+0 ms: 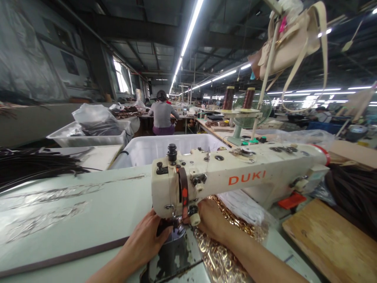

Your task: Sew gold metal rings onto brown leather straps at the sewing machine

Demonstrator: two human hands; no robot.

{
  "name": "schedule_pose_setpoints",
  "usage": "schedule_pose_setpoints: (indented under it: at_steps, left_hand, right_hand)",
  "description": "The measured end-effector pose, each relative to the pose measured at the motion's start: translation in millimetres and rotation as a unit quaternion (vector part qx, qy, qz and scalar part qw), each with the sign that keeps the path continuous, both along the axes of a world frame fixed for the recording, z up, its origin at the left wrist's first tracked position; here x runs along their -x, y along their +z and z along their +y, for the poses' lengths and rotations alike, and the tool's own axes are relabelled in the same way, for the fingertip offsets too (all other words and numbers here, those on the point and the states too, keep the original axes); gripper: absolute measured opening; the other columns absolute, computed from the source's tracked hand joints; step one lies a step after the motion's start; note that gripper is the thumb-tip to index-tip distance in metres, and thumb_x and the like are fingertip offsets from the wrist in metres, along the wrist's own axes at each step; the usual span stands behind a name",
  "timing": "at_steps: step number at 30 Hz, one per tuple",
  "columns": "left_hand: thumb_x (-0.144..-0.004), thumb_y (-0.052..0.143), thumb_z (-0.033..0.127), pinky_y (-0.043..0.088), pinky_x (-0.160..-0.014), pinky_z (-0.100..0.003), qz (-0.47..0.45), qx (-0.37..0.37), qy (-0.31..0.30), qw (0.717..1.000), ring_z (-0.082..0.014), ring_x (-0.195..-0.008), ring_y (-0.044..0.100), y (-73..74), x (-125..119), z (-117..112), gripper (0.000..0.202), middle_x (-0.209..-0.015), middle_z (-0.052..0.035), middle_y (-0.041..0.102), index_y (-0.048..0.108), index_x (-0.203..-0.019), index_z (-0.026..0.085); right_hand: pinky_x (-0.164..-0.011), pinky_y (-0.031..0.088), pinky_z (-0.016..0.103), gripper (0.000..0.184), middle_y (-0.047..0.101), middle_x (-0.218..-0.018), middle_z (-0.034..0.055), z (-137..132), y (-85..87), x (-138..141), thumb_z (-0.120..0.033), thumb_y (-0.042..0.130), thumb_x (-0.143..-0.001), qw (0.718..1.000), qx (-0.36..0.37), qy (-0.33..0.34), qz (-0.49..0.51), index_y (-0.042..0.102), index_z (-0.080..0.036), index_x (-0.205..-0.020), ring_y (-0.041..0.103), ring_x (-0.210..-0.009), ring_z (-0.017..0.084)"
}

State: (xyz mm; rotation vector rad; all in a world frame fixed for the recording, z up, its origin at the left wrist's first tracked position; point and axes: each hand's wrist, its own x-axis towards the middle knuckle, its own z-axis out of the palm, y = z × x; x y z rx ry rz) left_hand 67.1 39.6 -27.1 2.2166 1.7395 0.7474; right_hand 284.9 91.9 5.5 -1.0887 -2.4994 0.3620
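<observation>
While the left hand (144, 241) is pinching the dark strap (63, 257) flat under the sewing machine (235, 177) needle, the right hand (213, 220) is hiding behind; I cannot tell its grip. The strap is looking thin, bendy, best held near the needle.

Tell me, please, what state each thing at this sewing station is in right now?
Left hand: resting at the needle area, fingers on the dark strap.
Right hand: partly hidden behind the sewing machine head.
Dark strap: flat on the table.
Gold chain: heaped under the right forearm.
Thread spools: upright.
White bin: open.
</observation>
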Motion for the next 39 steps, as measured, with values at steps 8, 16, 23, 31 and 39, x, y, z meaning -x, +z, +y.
schedule_pose_setpoints:
  at_steps: [8,16,23,31,39]
  left_hand:
    - [-0.083,0.048,0.030,0.047,-0.076,-0.037,-0.002,0.010,-0.018,1.000,-0.0261,-0.087,0.059,3.1,0.8,2.1,0.023,-0.090,-0.0087,0.061,0.059,-0.097,0.015]
    - [-0.085,0.048,0.030,0.047,-0.079,-0.038,-0.003,0.007,-0.019,1.000,-0.0262,-0.089,0.059,3.5,1.1,1.3,0.023,-0.092,-0.0091,0.062,0.059,-0.097,0.015]
    - [-0.085,0.046,0.030,0.047,-0.080,-0.039,-0.005,-0.003,-0.023,1.000,-0.0265,-0.090,0.059,2.1,1.7,3.0,0.025,-0.095,-0.0105,0.062,0.058,-0.099,0.014]
    - [-0.086,0.044,0.034,0.047,-0.080,-0.041,0.010,0.035,-0.012,0.999,-0.0274,-0.088,0.058,6.1,2.8,2.0,0.028,-0.091,-0.0110,0.061,0.058,-0.095,0.012]
    - [-0.087,0.044,0.034,0.050,-0.081,-0.032,-0.030,0.075,-0.073,0.994,-0.0209,-0.090,0.062,21.8,-13.0,-47.2,0.030,-0.110,-0.0095,0.057,0.060,-0.108,0.020]
  right_hand:
    - [-0.073,0.042,0.022,0.010,0.072,-0.088,0.0045,1.7,2.7,-4.2,-0.019,0.061,-0.080,0.999,-0.001,0.052,0.007,0.071,-0.019,-0.080,0.065,-0.086,0.019]
    - [-0.076,0.043,0.025,0.012,0.072,-0.092,0.0052,-1.0,7.8,-5.3,-0.023,0.059,-0.082,0.999,0.008,0.047,0.003,0.071,-0.020,-0.085,0.064,-0.090,0.022]
    - [-0.077,0.043,0.025,0.011,0.071,-0.092,0.0045,0.5,2.8,-5.2,-0.022,0.060,-0.081,0.999,0.001,0.039,-0.008,0.071,-0.021,-0.085,0.064,-0.090,0.022]
    - [-0.075,0.043,0.027,0.023,0.070,-0.094,0.0078,-2.6,8.8,-4.4,-0.039,0.063,-0.083,0.998,-0.006,0.020,-0.064,0.070,-0.018,-0.091,0.063,-0.090,0.024]
    - [-0.076,0.046,0.038,0.041,0.065,-0.103,0.0116,-16.9,-3.7,12.3,-0.053,0.052,-0.087,0.991,-0.056,-0.068,-0.099,0.068,-0.019,-0.104,0.062,-0.091,0.029]
